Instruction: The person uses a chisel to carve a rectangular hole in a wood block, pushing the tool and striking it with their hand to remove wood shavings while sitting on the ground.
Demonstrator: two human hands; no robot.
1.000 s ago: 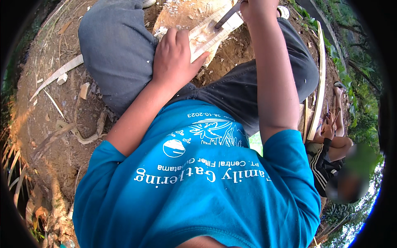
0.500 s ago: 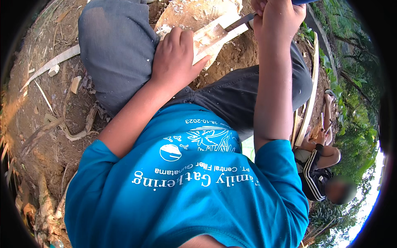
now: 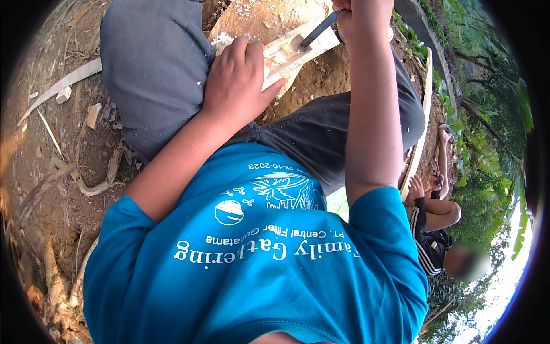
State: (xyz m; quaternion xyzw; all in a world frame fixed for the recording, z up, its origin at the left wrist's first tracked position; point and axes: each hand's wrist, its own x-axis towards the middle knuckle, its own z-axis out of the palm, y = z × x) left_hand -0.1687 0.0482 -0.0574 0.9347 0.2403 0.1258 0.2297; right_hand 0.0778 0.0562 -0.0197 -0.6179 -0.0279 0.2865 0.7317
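Observation:
A pale piece of wood [image 3: 275,67] with a hollow cut into its upper face lies at the top middle, between my legs. My left hand [image 3: 236,77] holds its near left end, fingers curled over it and thumb along the near edge. My right hand [image 3: 366,20], at the top edge, is closed round a chisel [image 3: 319,30]; the handle is mostly hidden by the hand. Its dark flat blade slants down to the left, and the tip meets the hollow near the wood's right end. Behind the piece stands a broad wooden block [image 3: 243,20] strewn with shavings.
My bent knees [image 3: 152,74] flank the wood. On the soil at left lie a curved wood strip [image 3: 63,89], offcuts [image 3: 93,116] and roots [image 3: 103,186]. A long pale strip [image 3: 423,126] runs past my right knee. Another person [image 3: 432,241] sits at the right, beside green plants.
My right hand has moved left, bringing the chisel's blade to a steeper slant with its tip in the hollow. My left hand keeps its hold. The other person's hands have shifted.

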